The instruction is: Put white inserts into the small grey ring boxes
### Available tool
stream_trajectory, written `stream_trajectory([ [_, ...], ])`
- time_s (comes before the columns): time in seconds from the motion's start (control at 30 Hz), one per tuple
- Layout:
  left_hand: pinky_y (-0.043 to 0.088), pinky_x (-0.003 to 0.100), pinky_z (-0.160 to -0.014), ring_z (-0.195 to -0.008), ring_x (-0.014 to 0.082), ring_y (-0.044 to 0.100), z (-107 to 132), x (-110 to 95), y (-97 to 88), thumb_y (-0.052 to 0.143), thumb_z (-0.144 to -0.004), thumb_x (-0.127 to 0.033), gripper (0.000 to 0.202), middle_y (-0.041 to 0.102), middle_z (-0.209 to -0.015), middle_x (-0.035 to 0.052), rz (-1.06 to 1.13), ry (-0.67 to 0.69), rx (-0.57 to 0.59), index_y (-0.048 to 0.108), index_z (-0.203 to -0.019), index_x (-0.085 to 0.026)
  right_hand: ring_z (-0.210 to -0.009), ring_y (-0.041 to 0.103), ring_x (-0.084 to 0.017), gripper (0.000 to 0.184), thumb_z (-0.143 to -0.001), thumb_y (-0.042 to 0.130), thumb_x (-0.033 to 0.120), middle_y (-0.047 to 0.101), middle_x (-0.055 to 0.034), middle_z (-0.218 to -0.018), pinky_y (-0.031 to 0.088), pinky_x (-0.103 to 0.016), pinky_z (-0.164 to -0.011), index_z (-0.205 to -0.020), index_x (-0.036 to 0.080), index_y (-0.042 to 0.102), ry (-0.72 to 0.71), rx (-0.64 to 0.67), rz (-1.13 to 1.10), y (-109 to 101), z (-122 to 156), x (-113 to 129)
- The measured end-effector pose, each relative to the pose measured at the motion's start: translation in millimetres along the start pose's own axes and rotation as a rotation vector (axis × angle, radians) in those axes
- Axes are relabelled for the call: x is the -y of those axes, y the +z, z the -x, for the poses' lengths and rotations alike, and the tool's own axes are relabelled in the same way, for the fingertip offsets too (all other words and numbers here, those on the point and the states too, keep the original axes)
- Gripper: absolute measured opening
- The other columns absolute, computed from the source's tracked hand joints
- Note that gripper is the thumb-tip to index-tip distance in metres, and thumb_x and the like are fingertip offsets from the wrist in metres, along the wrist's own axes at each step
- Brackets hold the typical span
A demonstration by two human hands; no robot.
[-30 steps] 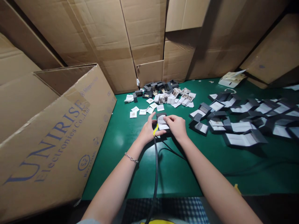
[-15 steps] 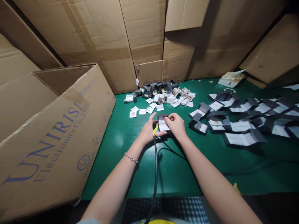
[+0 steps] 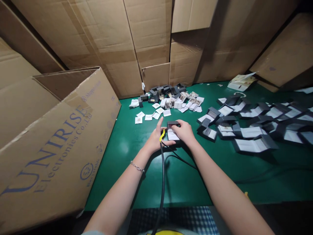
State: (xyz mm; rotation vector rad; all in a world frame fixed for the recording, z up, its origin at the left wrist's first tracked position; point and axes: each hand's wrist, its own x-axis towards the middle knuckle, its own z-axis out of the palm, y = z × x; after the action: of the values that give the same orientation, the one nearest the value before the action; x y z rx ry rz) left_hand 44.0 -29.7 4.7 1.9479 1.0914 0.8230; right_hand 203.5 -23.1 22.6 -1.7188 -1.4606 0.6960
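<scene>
A small dark jewelry box (image 3: 173,135) with a white lining stands with its lid up in front of me. My right hand (image 3: 184,131) grips it from the right, the thumb reaching inside toward the lid. On the other side is my left hand (image 3: 156,137), its fingers spread and the thumb near the box's front edge. A black cable (image 3: 162,176) with a yellow tag (image 3: 161,134) passes across the left palm. Part of the box is hidden by the right hand.
Several open dark boxes (image 3: 254,143) with white linings cover the right of the green table (image 3: 117,173). Behind my hands lie white cards (image 3: 148,117), white inserts (image 3: 178,104) and more dark boxes (image 3: 158,93). A large carton (image 3: 73,130) stands at left.
The jewelry box and my right hand have shifted slightly right and toward me. A wider gap shows between the box and my left palm.
</scene>
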Motion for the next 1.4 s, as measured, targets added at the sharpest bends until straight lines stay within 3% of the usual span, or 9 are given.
stream_trajectory([
  [0.37,0.036,0.045,-0.099,-0.120,0.0269,0.048,-3,7,3.6,0.068,-0.067,-0.040,0.101,0.053,-0.126,0.0152,-0.066,-0.006,-0.030,0.003,-0.143,-0.025,-0.068,0.054,-0.015,0.033,-0.069,0.057,0.031,0.066,-0.0044,-0.088,0.044,-0.030,-0.071,-0.098,0.017,0.065,-0.031,-0.123,-0.056,-12,-5,-3],
  [0.53,0.039,0.042,-0.096,-0.112,0.0241,0.052,-5,16,6.5,0.063,-0.072,-0.030,0.088,0.056,-0.121,0.0115,-0.158,0.018,-0.074,0.011,-0.143,-0.024,-0.066,0.051,-0.014,0.061,-0.067,0.061,0.029,0.058,-0.0089,-0.103,0.046,-0.031,-0.069,-0.125,0.016,0.046,-0.170,-0.190,0.016,-11,0,0],
  [0.67,0.041,0.039,-0.092,-0.104,0.0231,0.053,-8,19,6.6,0.061,-0.074,-0.027,0.070,0.059,-0.114,0.0108,-0.261,-0.012,-0.138,0.031,-0.137,-0.018,-0.076,0.053,-0.017,0.035,-0.077,0.052,0.030,0.057,-0.0079,-0.092,0.046,-0.029,-0.069,-0.108,0.015,0.054,-0.366,-0.359,0.102,-9,14,11],
  [0.77,0.043,0.037,-0.087,-0.094,0.0213,0.053,-9,20,5.2,0.059,-0.076,-0.031,0.030,0.062,-0.099,0.0071,-0.356,-0.056,-0.147,0.063,-0.104,-0.019,-0.072,0.056,-0.015,0.023,-0.085,0.042,0.031,0.059,-0.0040,-0.078,0.046,-0.026,-0.070,-0.085,0.019,0.060,-0.494,-0.206,0.168,-4,27,22],
  [0.83,0.043,0.036,-0.084,-0.090,0.0199,0.052,-9,20,4.2,0.056,-0.077,-0.029,0.016,0.061,-0.093,0.0054,-0.403,-0.059,-0.120,0.068,-0.083,-0.020,-0.078,0.059,-0.014,0.025,-0.087,0.040,0.031,0.063,-0.0038,-0.089,0.046,-0.024,-0.070,-0.091,0.021,0.062,-0.529,-0.024,0.274,2,32,27],
  [0.9,0.043,0.035,-0.083,-0.090,0.0196,0.051,-8,20,3.8,0.055,-0.077,-0.026,0.014,0.060,-0.096,0.0050,-0.446,-0.034,-0.093,0.068,-0.081,-0.020,-0.086,0.060,-0.015,0.029,-0.088,0.039,0.032,0.061,-0.0035,-0.110,0.047,-0.024,-0.069,-0.104,0.024,0.061,-0.487,0.084,0.419,8,33,28],
  [1.0,0.043,0.036,-0.083,-0.092,0.0202,0.049,-6,18,4.0,0.053,-0.079,-0.029,0.019,0.057,-0.100,0.0051,-0.522,0.010,-0.069,0.066,-0.090,-0.021,-0.093,0.061,-0.017,0.033,-0.089,0.035,0.032,0.052,-0.0029,-0.129,0.049,-0.026,-0.069,-0.113,0.026,0.057,-0.389,0.107,0.609,12,29,25],
  [1.17,0.042,0.036,-0.083,-0.094,0.0204,0.048,-4,14,4.3,0.047,-0.083,-0.035,0.028,0.055,-0.101,0.0046,-0.576,0.032,-0.058,0.063,-0.104,-0.026,-0.097,0.061,-0.018,0.033,-0.088,0.037,0.028,0.053,-0.0059,-0.127,0.050,-0.026,-0.070,-0.115,0.022,0.056,-0.276,0.070,0.758,6,22,17],
  [1.4,0.042,0.037,-0.085,-0.095,0.0204,0.048,-4,15,4.6,0.047,-0.083,-0.034,0.028,0.055,-0.101,0.0045,-0.563,0.041,-0.060,0.062,-0.106,-0.026,-0.102,0.058,-0.020,0.029,-0.087,0.039,0.027,0.059,-0.0088,-0.117,0.048,-0.029,-0.080,-0.108,0.021,0.059,-0.174,0.037,0.773,-12,12,9],
])
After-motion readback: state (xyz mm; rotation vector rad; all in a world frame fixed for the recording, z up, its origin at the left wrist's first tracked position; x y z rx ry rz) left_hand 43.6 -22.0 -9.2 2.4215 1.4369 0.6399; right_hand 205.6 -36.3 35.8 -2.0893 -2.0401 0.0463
